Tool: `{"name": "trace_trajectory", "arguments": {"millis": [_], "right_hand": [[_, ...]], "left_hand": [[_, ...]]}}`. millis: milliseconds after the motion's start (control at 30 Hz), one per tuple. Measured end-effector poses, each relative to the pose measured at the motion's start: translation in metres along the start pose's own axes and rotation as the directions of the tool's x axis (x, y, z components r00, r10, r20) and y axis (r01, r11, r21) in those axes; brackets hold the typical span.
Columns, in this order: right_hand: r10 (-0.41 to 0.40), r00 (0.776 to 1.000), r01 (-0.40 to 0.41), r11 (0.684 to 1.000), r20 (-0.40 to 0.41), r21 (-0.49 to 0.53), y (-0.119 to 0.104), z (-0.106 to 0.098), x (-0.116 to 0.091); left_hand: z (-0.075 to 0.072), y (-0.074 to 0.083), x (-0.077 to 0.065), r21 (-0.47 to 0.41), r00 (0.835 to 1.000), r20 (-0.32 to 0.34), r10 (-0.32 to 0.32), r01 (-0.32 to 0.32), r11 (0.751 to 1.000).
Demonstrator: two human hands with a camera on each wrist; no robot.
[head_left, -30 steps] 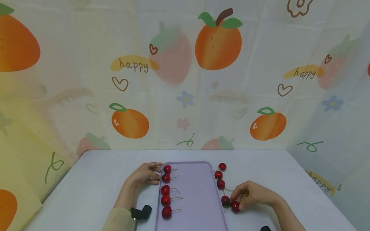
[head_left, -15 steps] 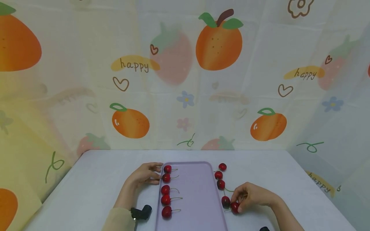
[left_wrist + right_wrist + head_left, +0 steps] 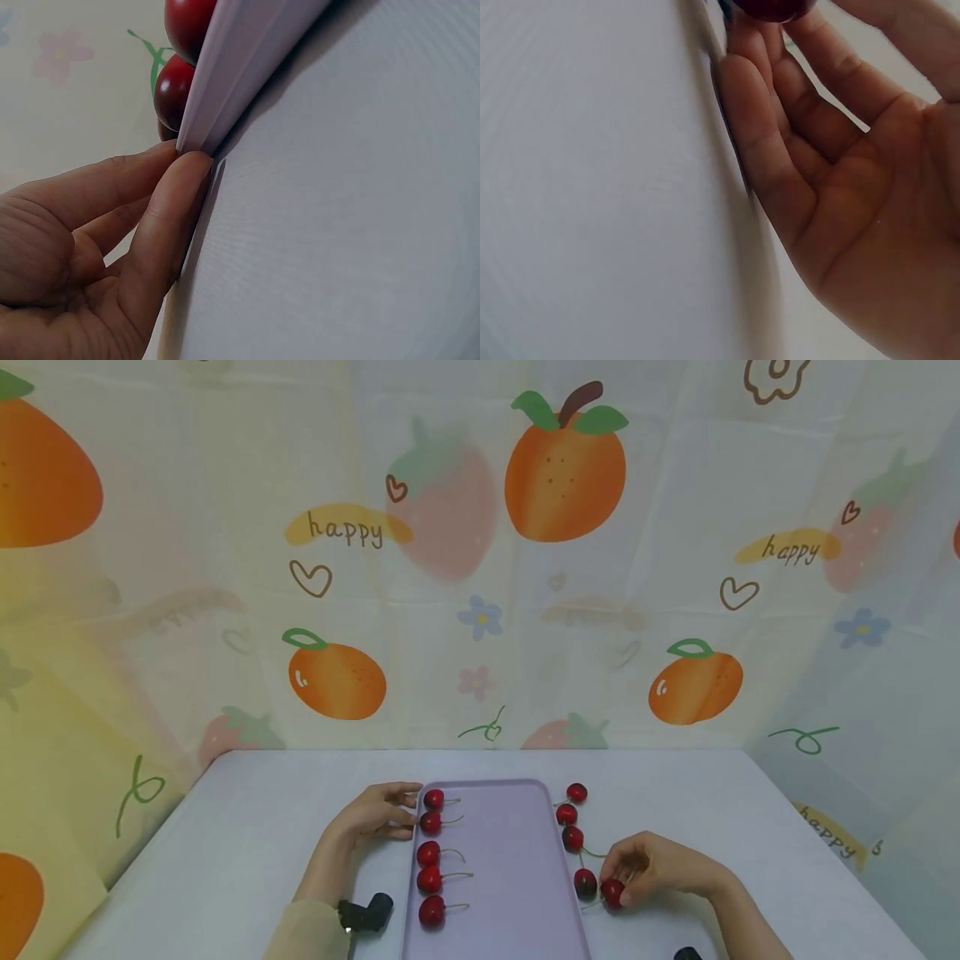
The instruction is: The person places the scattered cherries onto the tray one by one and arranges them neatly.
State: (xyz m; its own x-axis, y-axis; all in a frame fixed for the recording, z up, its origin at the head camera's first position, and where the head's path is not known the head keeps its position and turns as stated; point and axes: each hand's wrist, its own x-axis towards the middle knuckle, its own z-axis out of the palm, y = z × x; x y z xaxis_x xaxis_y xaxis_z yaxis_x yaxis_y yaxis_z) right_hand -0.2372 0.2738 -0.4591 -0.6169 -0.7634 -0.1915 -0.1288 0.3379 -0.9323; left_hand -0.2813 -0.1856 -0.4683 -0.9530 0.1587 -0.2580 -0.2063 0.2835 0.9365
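Note:
My right hand holds a dark red cherry between thumb and fingers, just right of the tray. In the right wrist view this cherry shows at the top edge, by the fingertips. The rest of the right-hand group, such as a darker cherry, lies along the tray's right side. On the lilac tray, several cherries form a column down the left side, stems pointing right, one being a near cherry. My left hand rests its straight fingertips against the tray's left rim.
The white table carries everything. A black wrist camera sits on the left wrist, and part of another black device shows near the right arm. A fruit-printed cloth hangs behind the table.
The cherry in my right hand has shifted slightly right and away from the viewer, so a small gap now parts it from its darker neighbour. My left hand has stayed in place.

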Motion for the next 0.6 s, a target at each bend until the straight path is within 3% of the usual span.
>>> {"name": "trace_trajectory", "arguments": {"millis": [300,600], "right_hand": [[0.004,1.0,-0.007,0.991,0.026,0.132,0.0021,-0.0065,-0.0063],[-0.015,0.999,0.02,0.993,-0.049,0.115,-0.0058,-0.0107,-0.004]], "left_hand": [[-0.0011,0.0005,-0.0017,-0.006,1.0,0.018,0.012,-0.012,1.0],[-0.0007,0.0017,-0.0019,-0.01,1.0,0.01,0.008,-0.008,1.0]]}}
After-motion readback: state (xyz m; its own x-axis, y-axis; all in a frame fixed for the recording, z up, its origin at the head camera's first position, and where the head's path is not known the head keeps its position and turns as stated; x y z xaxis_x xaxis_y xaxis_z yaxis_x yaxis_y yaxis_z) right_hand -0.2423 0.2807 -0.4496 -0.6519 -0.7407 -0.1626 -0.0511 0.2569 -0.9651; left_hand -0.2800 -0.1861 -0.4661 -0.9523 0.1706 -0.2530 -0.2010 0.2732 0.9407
